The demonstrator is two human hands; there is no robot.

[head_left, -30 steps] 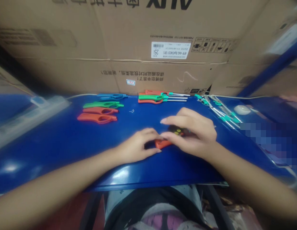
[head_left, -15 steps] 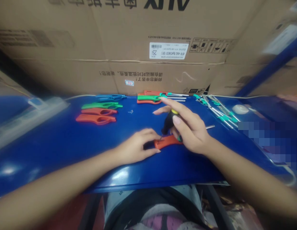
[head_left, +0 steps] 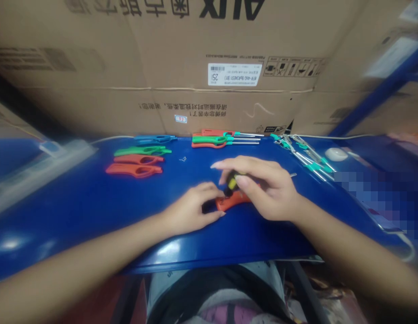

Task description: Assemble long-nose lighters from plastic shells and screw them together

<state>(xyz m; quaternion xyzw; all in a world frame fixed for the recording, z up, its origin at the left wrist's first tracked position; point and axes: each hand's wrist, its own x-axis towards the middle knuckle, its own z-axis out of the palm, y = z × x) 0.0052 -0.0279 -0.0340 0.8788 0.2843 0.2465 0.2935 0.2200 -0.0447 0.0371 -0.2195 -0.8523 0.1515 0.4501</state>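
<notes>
My left hand [head_left: 197, 207] rests on the blue table with its fingers closed around the left end of an orange lighter [head_left: 234, 201], which lies flat. In my right hand [head_left: 269, 186] is a short black and yellow screwdriver [head_left: 231, 183], gripped between thumb and fingers. The screwdriver leans over the lighter's left part, close to my left fingertips; its tip is hidden. My right hand covers the lighter's right end.
Orange, green and blue lighter handles [head_left: 137, 169] lie at the left. Several lighters with metal tubes [head_left: 213, 139] lie at the back, before a cardboard wall [head_left: 128, 103]. Loose metal tubes with green parts [head_left: 308, 159] and a white rounded object [head_left: 336, 154] are at the right; a power strip [head_left: 60, 166] is far left.
My right hand has come down a little and the screwdriver has tilted, now lower over the orange lighter. My left hand keeps its hold on the lighter.
</notes>
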